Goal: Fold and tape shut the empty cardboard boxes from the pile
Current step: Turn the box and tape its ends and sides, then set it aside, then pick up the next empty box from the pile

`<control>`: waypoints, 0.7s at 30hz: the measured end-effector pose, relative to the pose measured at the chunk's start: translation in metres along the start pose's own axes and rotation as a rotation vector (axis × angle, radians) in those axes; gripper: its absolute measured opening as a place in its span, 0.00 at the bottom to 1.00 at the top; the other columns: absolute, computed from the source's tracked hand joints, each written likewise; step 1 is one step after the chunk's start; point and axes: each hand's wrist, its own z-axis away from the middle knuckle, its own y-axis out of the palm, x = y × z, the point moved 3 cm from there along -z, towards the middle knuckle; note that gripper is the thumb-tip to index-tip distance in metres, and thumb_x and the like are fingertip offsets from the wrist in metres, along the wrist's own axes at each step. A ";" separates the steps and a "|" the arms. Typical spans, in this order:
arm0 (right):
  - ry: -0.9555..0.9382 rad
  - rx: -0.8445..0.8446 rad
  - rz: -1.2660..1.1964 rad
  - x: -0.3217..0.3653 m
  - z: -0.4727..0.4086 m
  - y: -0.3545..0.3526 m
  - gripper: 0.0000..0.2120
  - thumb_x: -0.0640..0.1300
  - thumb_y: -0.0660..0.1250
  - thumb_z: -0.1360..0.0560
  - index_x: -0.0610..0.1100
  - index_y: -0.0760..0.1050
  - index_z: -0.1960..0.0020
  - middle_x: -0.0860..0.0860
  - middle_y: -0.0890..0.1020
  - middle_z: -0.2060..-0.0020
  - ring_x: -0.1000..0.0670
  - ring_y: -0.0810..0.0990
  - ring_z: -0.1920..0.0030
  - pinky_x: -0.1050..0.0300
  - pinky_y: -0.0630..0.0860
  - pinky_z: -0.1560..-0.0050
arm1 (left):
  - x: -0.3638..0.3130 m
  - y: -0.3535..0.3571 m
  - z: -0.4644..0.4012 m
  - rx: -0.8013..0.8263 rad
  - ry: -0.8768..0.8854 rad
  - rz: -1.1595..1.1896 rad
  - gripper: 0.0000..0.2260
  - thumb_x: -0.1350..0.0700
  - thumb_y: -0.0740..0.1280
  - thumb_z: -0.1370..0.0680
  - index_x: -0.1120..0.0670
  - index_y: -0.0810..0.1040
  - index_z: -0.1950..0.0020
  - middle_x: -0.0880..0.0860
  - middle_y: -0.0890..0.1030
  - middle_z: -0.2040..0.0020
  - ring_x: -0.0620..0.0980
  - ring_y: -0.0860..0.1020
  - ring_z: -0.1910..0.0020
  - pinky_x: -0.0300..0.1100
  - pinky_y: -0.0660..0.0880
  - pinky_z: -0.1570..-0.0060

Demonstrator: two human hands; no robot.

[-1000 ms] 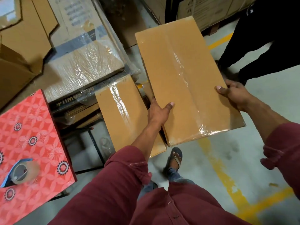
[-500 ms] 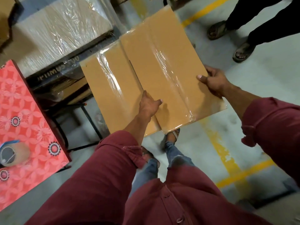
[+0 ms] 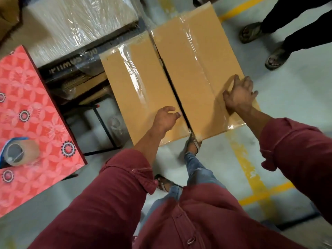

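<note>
Two brown cardboard boxes, each taped shut with clear tape along its top seam, stand side by side on the floor. My right hand (image 3: 239,96) lies on top of the right box (image 3: 195,65) near its right edge, fingers spread. My left hand (image 3: 166,117) hovers over the near corner of the left box (image 3: 138,90), fingers loosely bent toward the narrow gap between the boxes, holding nothing. A roll of clear tape (image 3: 19,153) in a blue dispenser sits on the red patterned table (image 3: 36,105) at the left.
A plastic-wrapped stack (image 3: 80,20) stands behind the boxes, with a black metal frame (image 3: 102,123) to their left. Another person's sandalled feet (image 3: 274,58) are at the upper right. Yellow lines (image 3: 251,168) mark the grey floor. My own feet are below the boxes.
The box I carried has come down beside the other taped box. My right hand shifted from its right edge onto its top, and my left hand came off its left side.
</note>
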 end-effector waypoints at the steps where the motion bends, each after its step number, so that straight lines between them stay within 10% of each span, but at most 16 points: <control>1: -0.018 -0.034 0.047 0.006 0.010 0.004 0.34 0.54 0.64 0.21 0.47 0.56 0.19 0.34 0.55 0.20 0.34 0.53 0.20 0.26 0.56 0.28 | 0.004 -0.010 0.008 -0.004 0.005 0.017 0.15 0.52 0.74 0.21 0.52 0.79 0.35 0.54 0.83 0.49 0.52 0.81 0.54 0.46 0.76 0.56; 11: -0.352 0.027 -0.092 0.143 0.165 0.036 0.24 0.53 0.65 0.19 0.49 0.70 0.24 0.40 0.69 0.25 0.37 0.66 0.26 0.34 0.65 0.30 | 0.090 -0.143 0.096 -0.134 0.206 0.204 0.09 0.56 0.72 0.19 0.54 0.82 0.39 0.53 0.85 0.50 0.48 0.83 0.58 0.37 0.75 0.61; 21: -0.900 0.085 -0.275 0.429 0.378 0.023 0.20 0.56 0.67 0.22 0.46 0.82 0.37 0.44 0.85 0.43 0.42 0.82 0.43 0.55 0.74 0.43 | 0.202 -0.422 0.234 -0.453 0.501 0.458 0.06 0.64 0.72 0.20 0.53 0.83 0.50 0.56 0.84 0.58 0.50 0.82 0.65 0.32 0.74 0.69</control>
